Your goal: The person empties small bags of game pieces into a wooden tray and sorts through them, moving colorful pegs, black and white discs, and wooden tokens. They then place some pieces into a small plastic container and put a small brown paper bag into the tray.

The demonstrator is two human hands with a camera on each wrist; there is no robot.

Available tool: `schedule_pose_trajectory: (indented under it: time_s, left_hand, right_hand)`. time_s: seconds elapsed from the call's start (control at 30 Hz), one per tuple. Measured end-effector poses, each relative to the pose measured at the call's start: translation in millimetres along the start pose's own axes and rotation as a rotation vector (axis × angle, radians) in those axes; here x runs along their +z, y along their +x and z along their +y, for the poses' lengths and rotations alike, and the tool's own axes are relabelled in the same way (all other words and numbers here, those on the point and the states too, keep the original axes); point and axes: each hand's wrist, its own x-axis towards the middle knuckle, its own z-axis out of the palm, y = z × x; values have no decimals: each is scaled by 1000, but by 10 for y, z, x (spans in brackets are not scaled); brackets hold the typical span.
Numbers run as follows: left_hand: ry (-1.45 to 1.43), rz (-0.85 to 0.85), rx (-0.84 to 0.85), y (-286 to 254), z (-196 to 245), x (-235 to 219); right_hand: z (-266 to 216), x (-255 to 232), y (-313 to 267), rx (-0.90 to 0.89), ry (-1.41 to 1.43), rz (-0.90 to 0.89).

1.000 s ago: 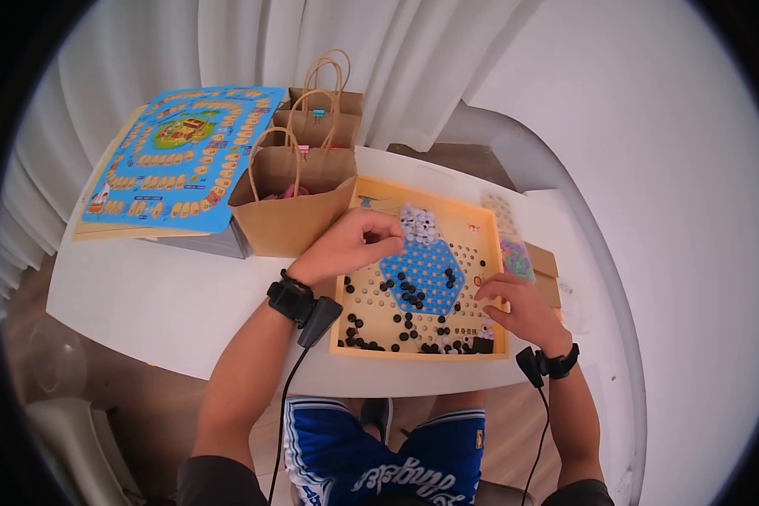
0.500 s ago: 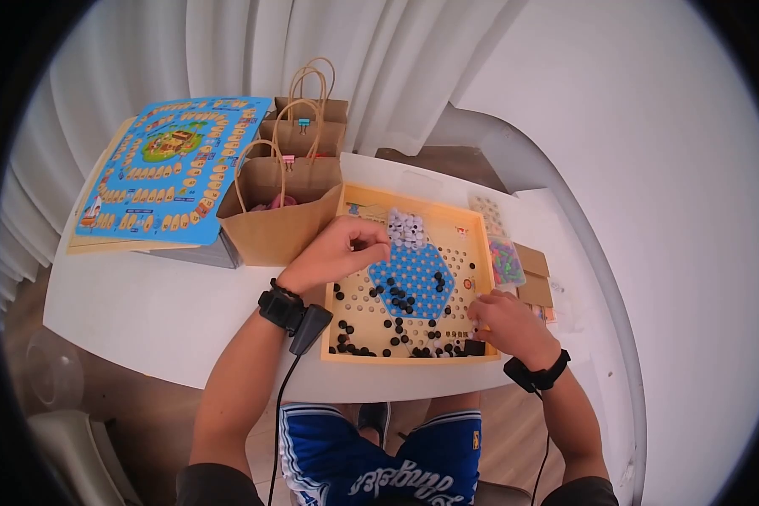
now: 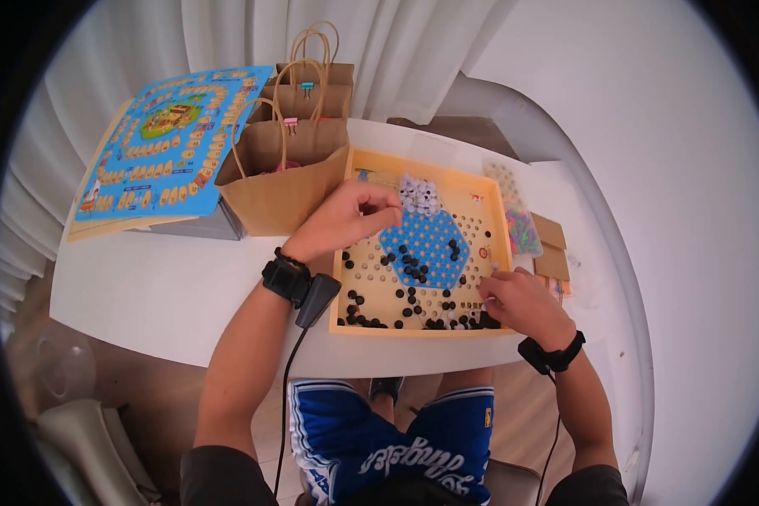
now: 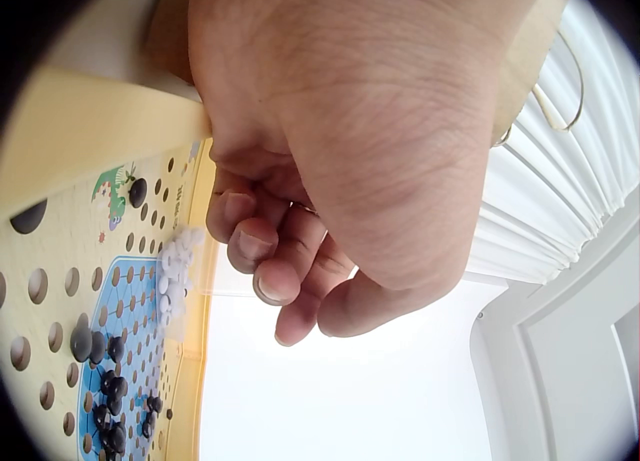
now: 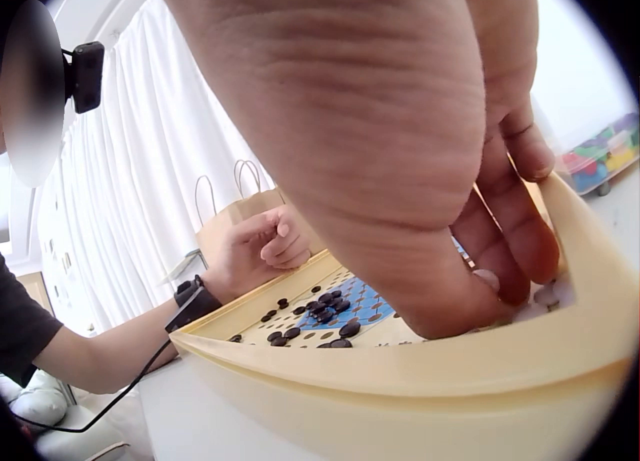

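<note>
A shallow wooden game tray (image 3: 409, 331) holds a board with a blue hexagon (image 3: 434, 232). Black game pieces (image 3: 413, 267) lie across the hexagon and along the near side, and a heap of white pieces (image 3: 417, 198) sits at the far edge. My left hand (image 3: 358, 215) hovers over the tray's left side, its fingers loosely curled around nothing; in the left wrist view its fingertips (image 4: 275, 281) stay clear of the pieces. My right hand (image 3: 523, 304) reaches into the near right corner, where thumb and fingers pinch a small white piece (image 5: 487, 278) among other white ones (image 5: 545, 295).
Brown paper bags (image 3: 287, 198) with clips stand behind the tray's left side. A blue printed game board (image 3: 169, 143) leans on a grey box at the left. Right of the tray are a box of colourful pieces (image 3: 523, 234) and brown cardboard (image 3: 550, 240).
My right hand has come down into the tray's near right corner, its fingers closing together there. The left hand keeps its pose over the left side. The head view has shifted slightly.
</note>
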Motion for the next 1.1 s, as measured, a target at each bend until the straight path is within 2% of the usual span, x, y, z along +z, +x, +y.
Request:
schedule_pose_trajectory:
  time_s: [0.13, 0.8, 1.1]
  left_hand:
    - [8, -45, -19, 8, -34, -47]
    - [8, -40, -53, 4, -17, -34]
    - [-11, -22, -74, -1, -22, -10]
  right_hand:
    - [-6, 4, -5, -4, -9, 23]
    - [57, 36, 8, 11, 36, 92]
    - [43, 2, -46, 41, 88, 51]
